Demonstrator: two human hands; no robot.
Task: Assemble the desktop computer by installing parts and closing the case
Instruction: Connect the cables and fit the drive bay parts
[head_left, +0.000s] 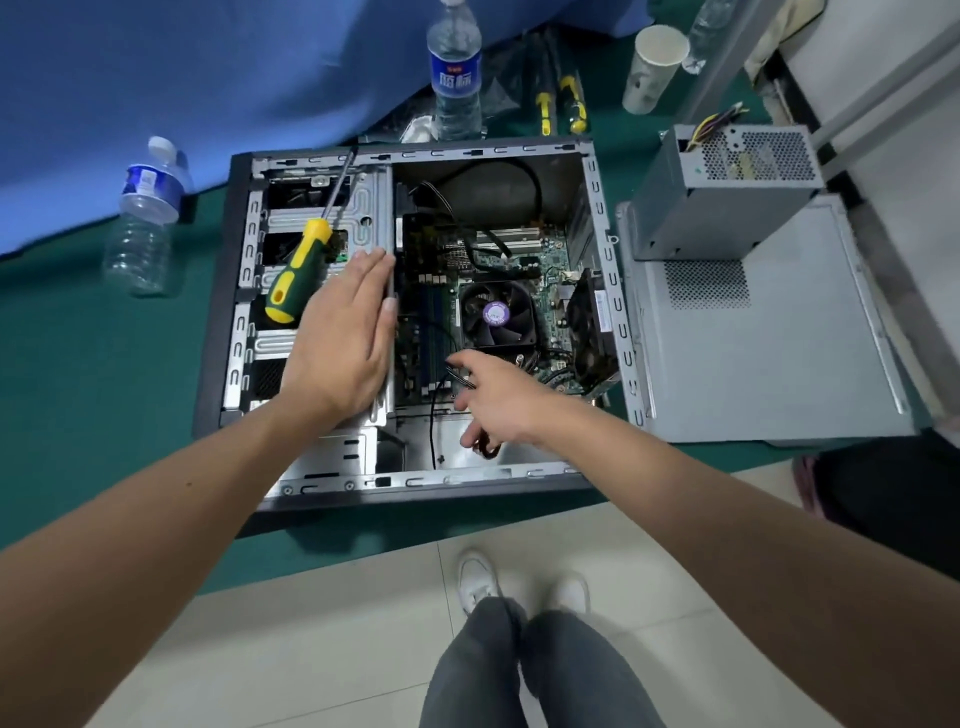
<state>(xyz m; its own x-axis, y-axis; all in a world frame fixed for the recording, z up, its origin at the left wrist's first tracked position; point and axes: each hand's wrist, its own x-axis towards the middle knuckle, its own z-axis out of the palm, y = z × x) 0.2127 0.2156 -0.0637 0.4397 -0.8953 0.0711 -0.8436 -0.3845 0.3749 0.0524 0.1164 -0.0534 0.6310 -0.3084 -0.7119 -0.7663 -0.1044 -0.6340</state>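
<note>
The open computer case (223, 291) lies flat on the green table, its motherboard and black CPU fan (497, 314) exposed. My left hand (348, 332) rests flat with straight fingers on the metal drive cage (371, 208). My right hand (493, 397) hovers over the lower part of the board with loosely spread fingers beside thin black cables (441, 384); whether it pinches one I cannot tell. A yellow-and-green screwdriver (300, 265) lies on the drive cage to the left of my left hand. The grey power supply (727, 187) stands on the removed side panel (753, 353) to the right of the case.
Two water bottles stand near the case: one (456, 67) behind it, one (143, 218) at the left. A paper cup (652, 67) and two more yellow-handled tools (558, 101) lie at the back. The table's front edge is close to my legs.
</note>
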